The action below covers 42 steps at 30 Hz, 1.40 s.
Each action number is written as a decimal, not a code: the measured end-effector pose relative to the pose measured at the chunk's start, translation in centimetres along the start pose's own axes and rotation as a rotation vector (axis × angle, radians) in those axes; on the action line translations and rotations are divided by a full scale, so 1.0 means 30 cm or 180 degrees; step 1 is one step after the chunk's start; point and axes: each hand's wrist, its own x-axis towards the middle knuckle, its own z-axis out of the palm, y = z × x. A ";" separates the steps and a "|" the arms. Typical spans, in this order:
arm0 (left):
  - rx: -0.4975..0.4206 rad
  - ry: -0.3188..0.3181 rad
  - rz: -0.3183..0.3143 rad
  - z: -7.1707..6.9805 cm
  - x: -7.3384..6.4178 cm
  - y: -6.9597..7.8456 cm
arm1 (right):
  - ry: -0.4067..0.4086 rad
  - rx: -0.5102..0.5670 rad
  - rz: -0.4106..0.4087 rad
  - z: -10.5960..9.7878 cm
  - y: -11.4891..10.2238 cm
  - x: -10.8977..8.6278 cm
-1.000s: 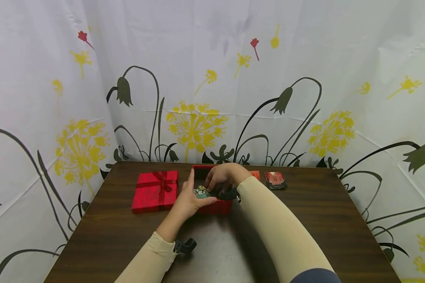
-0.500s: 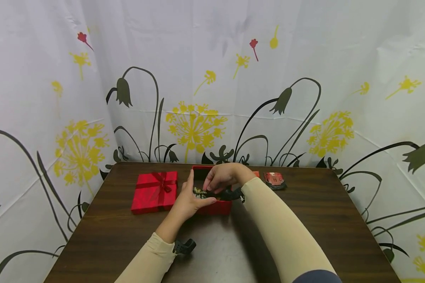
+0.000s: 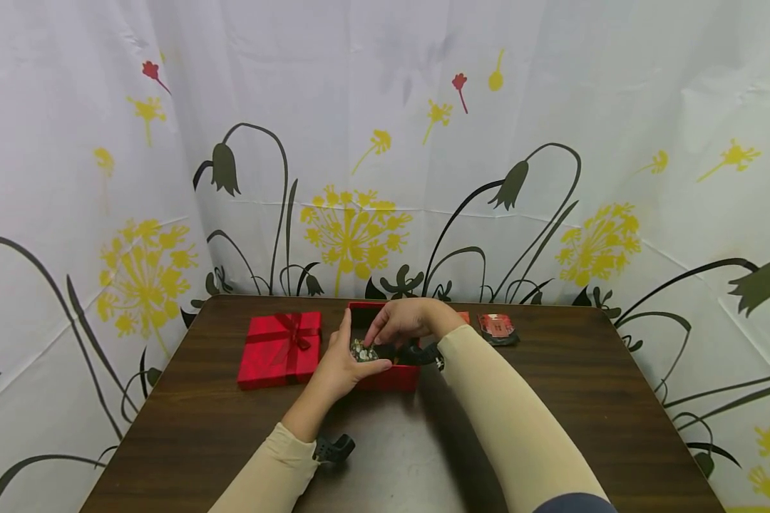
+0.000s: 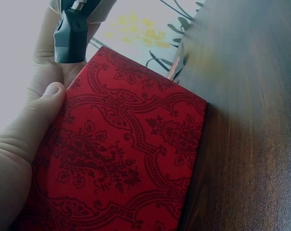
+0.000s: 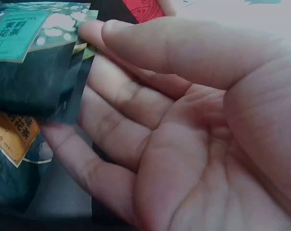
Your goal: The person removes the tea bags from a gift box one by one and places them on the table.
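My left hand (image 3: 341, 366) braces the near left corner of an open red gift box (image 3: 386, 379). Its thumb and index finger are straight, spread along the rim; the left wrist view shows the thumb (image 4: 51, 98) at the edge of the patterned box wall (image 4: 131, 144). Inside the box, my right hand (image 3: 399, 320) pinches dark green tea packets (image 5: 34, 77) by their edge between thumb and index finger. The top packet has a teal label and white flower prints. An orange-labelled tea packet (image 5: 15, 139) lies below them, partly hidden.
A red gift box lid (image 3: 276, 353) with a ribbon bow lies left of the box. Behind the right forearm lie a red and black packet (image 3: 498, 328) and an orange packet (image 3: 464, 315), mostly covered. A flower-print curtain (image 3: 385, 107) hangs behind the wooden table (image 3: 590, 399).
The right fingers have shifted slightly left inside the box, and the packet there has tilted, its flowered face showing again after appearing dark half a second ago. The left hand stays at the corner.
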 end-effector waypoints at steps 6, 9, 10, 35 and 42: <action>0.0008 0.0015 -0.0025 -0.004 0.003 0.004 | 0.0140 0.0287 -0.0144 -0.004 0.006 -0.004; -0.0006 0.0029 -0.0020 -0.005 0.006 0.004 | 0.0226 0.0399 -0.0232 -0.006 0.009 -0.009; -0.0007 0.0035 -0.0010 -0.006 0.006 0.004 | 0.0250 0.0416 -0.0265 -0.006 0.010 -0.011; -0.0067 0.0027 0.0047 -0.005 0.004 0.001 | 0.0688 0.1211 -0.0745 0.009 0.040 -0.036; -0.0079 0.0022 0.0032 -0.002 0.001 -0.002 | 0.0778 0.1342 -0.0777 0.019 0.052 -0.024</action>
